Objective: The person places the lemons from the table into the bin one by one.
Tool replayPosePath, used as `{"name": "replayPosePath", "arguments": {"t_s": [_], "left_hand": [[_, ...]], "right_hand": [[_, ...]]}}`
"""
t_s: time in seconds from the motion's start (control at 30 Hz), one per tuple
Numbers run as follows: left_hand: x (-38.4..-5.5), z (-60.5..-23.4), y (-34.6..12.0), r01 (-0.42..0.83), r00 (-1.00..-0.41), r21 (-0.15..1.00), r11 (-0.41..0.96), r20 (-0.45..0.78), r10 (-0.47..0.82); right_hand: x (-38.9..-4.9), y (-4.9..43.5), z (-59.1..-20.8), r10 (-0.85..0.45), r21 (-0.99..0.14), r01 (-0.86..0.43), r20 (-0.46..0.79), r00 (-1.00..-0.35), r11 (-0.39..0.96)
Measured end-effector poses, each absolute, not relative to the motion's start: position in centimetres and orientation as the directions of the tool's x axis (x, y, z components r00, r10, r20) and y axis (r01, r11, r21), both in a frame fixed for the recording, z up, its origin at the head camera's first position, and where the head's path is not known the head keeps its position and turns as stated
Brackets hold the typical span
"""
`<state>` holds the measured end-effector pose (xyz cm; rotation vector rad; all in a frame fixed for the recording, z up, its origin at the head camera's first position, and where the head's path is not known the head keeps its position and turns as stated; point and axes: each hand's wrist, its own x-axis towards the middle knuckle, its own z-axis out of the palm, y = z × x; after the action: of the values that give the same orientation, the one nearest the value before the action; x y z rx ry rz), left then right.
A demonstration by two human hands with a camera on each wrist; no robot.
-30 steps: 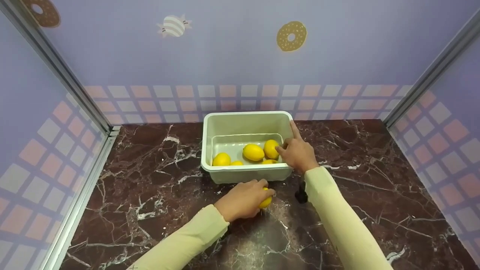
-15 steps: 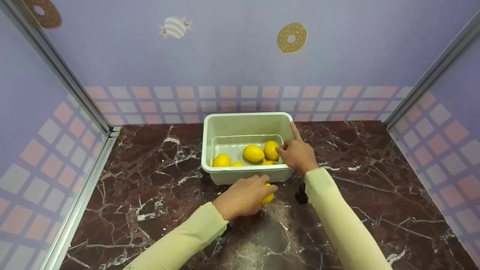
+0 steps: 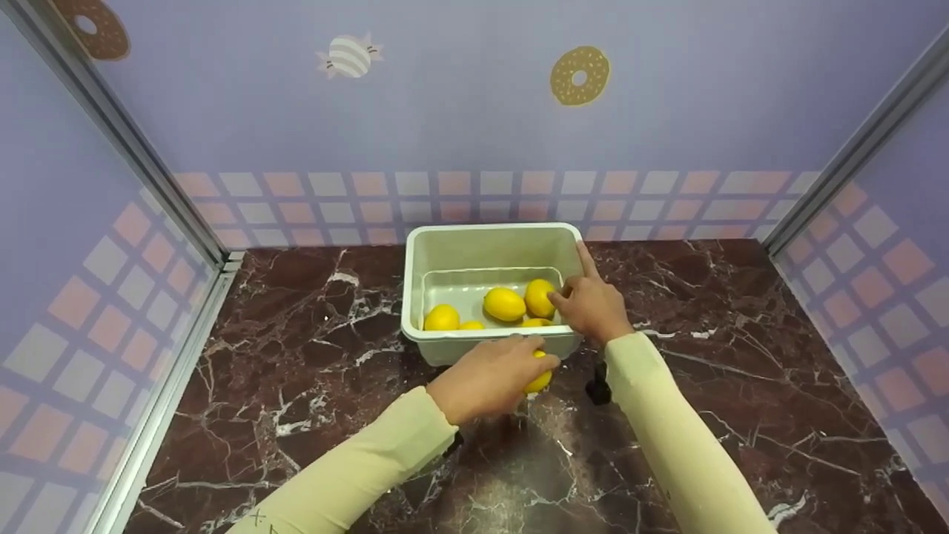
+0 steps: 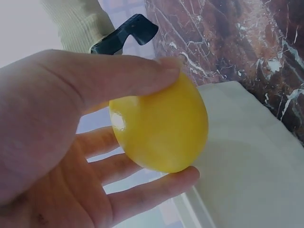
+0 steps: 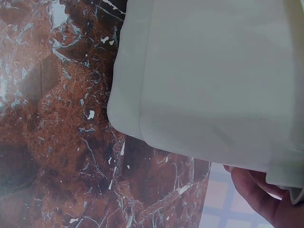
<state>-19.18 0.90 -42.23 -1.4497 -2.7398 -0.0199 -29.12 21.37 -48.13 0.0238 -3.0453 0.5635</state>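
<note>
My left hand (image 3: pixel 489 374) holds a yellow lemon (image 3: pixel 540 377) in front of a pale plastic tub (image 3: pixel 489 248). In the left wrist view the thumb lies over one side of the lemon (image 4: pixel 164 126) and the fingers support the other. Several more lemons (image 3: pixel 504 304) lie on the tub's floor, some partly hidden behind its front wall. My right hand (image 3: pixel 593 305) grips the tub's right rim, the index finger stretched along it and the thumb on the inner side. Curled fingers (image 5: pixel 256 192) show beneath the rim in the right wrist view.
The tub stands on a dark red marbled tabletop (image 3: pixel 296 415), near the patterned back wall (image 3: pixel 460 133). Side panels with metal corner rails (image 3: pixel 148 148) enclose the table left and right. A black camera mount (image 3: pixel 597 389) sits under the right wrist.
My left hand has lifted the lemon and carried it slightly right and forward, up to the tub's front wall. The right hand keeps its place on the rim.
</note>
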Motion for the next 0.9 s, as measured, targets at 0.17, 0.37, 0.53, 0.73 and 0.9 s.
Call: {"name": "replayPosePath", "arguments": {"t_s": [0.17,0.37,0.53,0.73,0.9], "left_hand": [[-19.5,-41.8,0.8,0.822,-0.57,0.026,0.57,0.044,0.82],[-20.2,-41.6,0.7,0.825,-0.566,0.042,0.564,0.052,0.823],[-20.5,-41.2,0.7,0.824,-0.567,0.023,0.566,0.053,0.822],[-21.1,-40.5,0.7,0.818,-0.575,0.031,0.574,0.06,0.816],[-21.6,-40.0,0.7,0.804,-0.595,0.03,0.594,0.066,0.801]], "right_hand": [[-29.1,21.4,-48.2,-0.011,-0.355,-0.029,0.054,-0.998,0.934],[-29.2,21.4,-48.2,-0.012,-0.356,-0.031,0.058,-0.998,0.934],[-29.1,21.3,-48.2,-0.011,-0.35,-0.026,0.043,-0.999,0.936],[-29.1,21.4,-48.2,0.0,-0.354,-0.015,0.043,-0.999,0.935],[-29.2,21.4,-48.2,-0.002,-0.354,-0.016,0.039,-0.999,0.935]]}}
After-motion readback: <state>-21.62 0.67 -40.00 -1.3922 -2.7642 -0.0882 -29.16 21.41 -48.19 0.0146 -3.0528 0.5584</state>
